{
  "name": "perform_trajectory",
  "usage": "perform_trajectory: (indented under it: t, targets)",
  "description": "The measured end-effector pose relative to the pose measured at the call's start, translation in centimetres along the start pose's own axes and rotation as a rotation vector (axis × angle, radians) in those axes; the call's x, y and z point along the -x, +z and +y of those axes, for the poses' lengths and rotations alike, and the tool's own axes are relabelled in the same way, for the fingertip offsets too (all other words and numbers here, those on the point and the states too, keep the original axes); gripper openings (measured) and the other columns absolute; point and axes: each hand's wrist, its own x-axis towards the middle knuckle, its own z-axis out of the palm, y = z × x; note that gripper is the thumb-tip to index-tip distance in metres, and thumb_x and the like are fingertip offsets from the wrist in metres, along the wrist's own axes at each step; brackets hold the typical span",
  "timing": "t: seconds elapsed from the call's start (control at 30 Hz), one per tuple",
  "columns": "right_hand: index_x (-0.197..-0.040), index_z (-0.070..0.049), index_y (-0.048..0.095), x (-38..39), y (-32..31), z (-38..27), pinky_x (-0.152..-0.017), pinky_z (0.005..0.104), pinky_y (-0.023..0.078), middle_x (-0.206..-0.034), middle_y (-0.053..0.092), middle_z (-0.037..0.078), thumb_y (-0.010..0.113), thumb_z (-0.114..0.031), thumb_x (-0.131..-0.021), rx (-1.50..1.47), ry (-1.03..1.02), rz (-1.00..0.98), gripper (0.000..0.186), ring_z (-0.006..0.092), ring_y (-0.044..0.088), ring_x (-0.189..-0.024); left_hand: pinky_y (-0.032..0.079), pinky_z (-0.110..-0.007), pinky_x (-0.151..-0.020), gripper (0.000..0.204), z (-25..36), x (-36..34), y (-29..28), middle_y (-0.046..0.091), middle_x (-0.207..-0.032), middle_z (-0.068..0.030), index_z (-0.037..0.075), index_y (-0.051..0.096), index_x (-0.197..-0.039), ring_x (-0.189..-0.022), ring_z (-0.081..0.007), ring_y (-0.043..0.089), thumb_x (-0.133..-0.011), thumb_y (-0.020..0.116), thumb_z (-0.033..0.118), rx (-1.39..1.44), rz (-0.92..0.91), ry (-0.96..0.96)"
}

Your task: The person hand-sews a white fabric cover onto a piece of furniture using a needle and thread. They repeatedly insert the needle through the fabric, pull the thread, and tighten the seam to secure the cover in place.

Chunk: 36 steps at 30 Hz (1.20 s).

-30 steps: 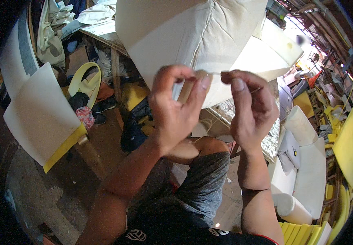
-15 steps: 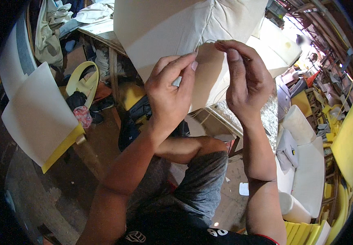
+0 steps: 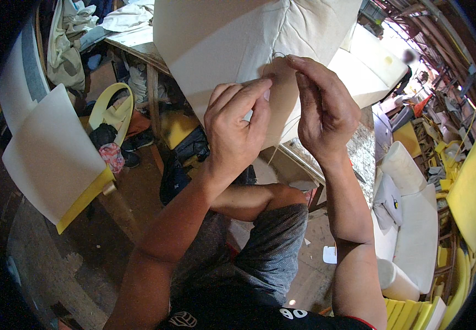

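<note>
A large cream-upholstered piece (image 3: pixel 216 44) fills the space ahead of me, with a puckered seam running down its cover to my fingers. My right hand (image 3: pixel 328 104) is closed, its fingertips pinching a thin curved needle (image 3: pixel 278 53) against the seam. Just left and below, my left hand (image 3: pixel 235 121) is pinched too, thumb against forefinger, close to the fabric. What sits between those fingertips is too small to see. A pale thread (image 3: pixel 289 127) trails down between my hands over the lower part of the cover.
Beneath the piece stands a worn table (image 3: pixel 361 144). White foam sheet (image 3: pixel 56 154) and a yellow foam loop (image 3: pixel 111 113) lie left. A cream sofa (image 3: pixel 414 236) and yellow foam sheet (image 3: pixel 471 187) are on the right. A distant person (image 3: pixel 405 77) shows at upper right.
My left hand has moved slightly right and up its fingers have turned inward. My right hand has shifted a little left, closer to the seam. A distant person has come further into sight.
</note>
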Motion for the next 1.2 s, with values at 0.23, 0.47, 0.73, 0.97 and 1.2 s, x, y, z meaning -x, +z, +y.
perform_trajectory:
  t: [0.23,0.47,0.73,0.97,1.2]
  targets:
    - [-0.114,0.003,0.073,-0.2,0.1,0.1,-0.092,0.0333,0.058,-0.111,0.077,0.018,0.066,0.012,-0.093,0.028,-0.081,-0.026,0.024,0.0266,0.075,-0.105,0.053,-0.041,-0.079,0.021,0.0,0.0,-0.1,0.075,-0.096,-0.015,-0.001,0.075,-0.108,-0.085,-0.0323,0.067,-0.088,0.068,-0.002,0.022,0.021,-0.025]
    - [-0.112,0.002,0.073,-0.5,-0.2,-0.1,-0.09,0.0318,0.058,-0.108,0.077,0.018,0.068,0.009,-0.094,0.086,-0.09,-0.073,0.021,0.0255,0.075,-0.103,0.054,-0.035,-0.079,0.022,-0.4,0.4,-0.1,0.072,-0.092,-0.013,-0.001,0.074,-0.113,-0.081,-0.0224,0.067,-0.092,0.068,-0.002,0.021,0.017,-0.056]
    - [-0.106,-0.001,0.073,-1.2,0.1,0.7,-0.076,0.0365,0.059,-0.097,0.076,0.016,0.067,-0.001,-0.094,0.029,0.092,-0.009,0.014,0.0319,0.076,-0.086,0.054,-0.038,-0.082,0.029,-0.1,0.2,-0.2,0.073,-0.099,-0.0136,0.001,0.072,-0.122,-0.085,-0.0265,0.068,-0.095,0.061,-0.002,0.013,0.055,0.028]
    - [-0.106,-0.001,0.073,-2.5,-0.7,0.3,-0.071,0.0329,0.058,-0.093,0.077,0.016,0.066,-0.008,-0.099,-0.008,0.177,-0.088,0.012,0.0272,0.077,-0.083,0.053,-0.04,-0.081,0.035,0.0,0.1,-0.7,0.073,-0.1,-0.0168,0.001,0.072,-0.123,-0.087,-0.0311,0.068,-0.091,0.059,-0.006,-0.019,-0.034,0.034]
    - [-0.108,0.001,0.074,-3.4,-0.7,0.8,-0.082,0.0303,0.058,-0.096,0.079,0.014,0.062,-0.013,-0.103,-0.257,0.33,-0.142,0.02,0.0204,0.077,-0.09,0.053,-0.04,-0.082,0.038,-0.2,0.4,-0.5,0.073,-0.101,-0.018,0.001,0.072,-0.126,-0.088,-0.0319,0.068,-0.091,0.059,-0.006,-0.042,-0.02,0.027]
